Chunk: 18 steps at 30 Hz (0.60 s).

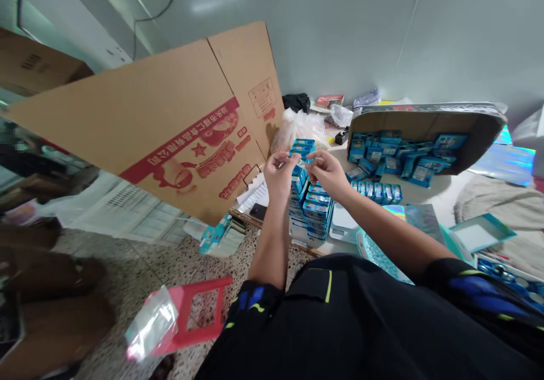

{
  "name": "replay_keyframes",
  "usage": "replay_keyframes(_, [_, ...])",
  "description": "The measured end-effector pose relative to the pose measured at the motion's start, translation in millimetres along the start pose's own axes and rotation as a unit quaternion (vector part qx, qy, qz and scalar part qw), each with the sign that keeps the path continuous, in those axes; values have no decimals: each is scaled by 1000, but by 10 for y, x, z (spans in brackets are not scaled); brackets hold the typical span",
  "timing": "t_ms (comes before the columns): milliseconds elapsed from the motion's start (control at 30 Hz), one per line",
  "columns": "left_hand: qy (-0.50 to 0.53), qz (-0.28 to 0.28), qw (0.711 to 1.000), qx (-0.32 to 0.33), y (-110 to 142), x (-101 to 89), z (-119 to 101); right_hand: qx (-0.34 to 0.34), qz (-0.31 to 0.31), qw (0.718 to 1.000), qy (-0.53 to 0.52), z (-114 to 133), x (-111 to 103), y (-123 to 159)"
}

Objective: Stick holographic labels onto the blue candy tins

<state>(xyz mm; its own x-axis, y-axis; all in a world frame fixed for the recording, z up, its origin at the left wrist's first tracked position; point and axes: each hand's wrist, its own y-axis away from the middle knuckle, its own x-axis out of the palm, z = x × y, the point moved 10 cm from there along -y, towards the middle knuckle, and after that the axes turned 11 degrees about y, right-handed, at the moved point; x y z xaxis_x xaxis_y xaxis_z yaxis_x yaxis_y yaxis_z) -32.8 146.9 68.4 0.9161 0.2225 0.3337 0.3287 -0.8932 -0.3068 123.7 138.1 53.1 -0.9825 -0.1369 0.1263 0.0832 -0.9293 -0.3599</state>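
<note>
Black shirt, blue boxes on table, grey wall

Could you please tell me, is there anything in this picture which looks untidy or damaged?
Yes: the blue packs in the open box, right of the picture's centre, lie jumbled at odd angles, whereas the stacks nearby are fairly neat. I see no clear damage.

Left hand and right hand nearly meet over the blue box stack; right of it gapes a carton.
</note>
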Motion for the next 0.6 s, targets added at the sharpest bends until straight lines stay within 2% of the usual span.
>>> replay_keyframes(67, [-52,6,998,27,-35,-27,-43,0,-8,1000,-8,-77,-20,-39])
replay_keyframes(133, [-124,36,990,56,-64,-9,-82,20,-7,1000,-5,-204,-28,-76])
replay_keyframes(267, [-253,90,958,98,-141,25,-73,49,17,998,20,-468,25,-157])
replay_keyframes(467, [-323,90,936,109,-284,-32,49,54,47,997,31,-708,100,-293])
replay_keyframes(600, [-353,93,927,87,-298,-69,155,50,71,996,31,-775,145,-300])
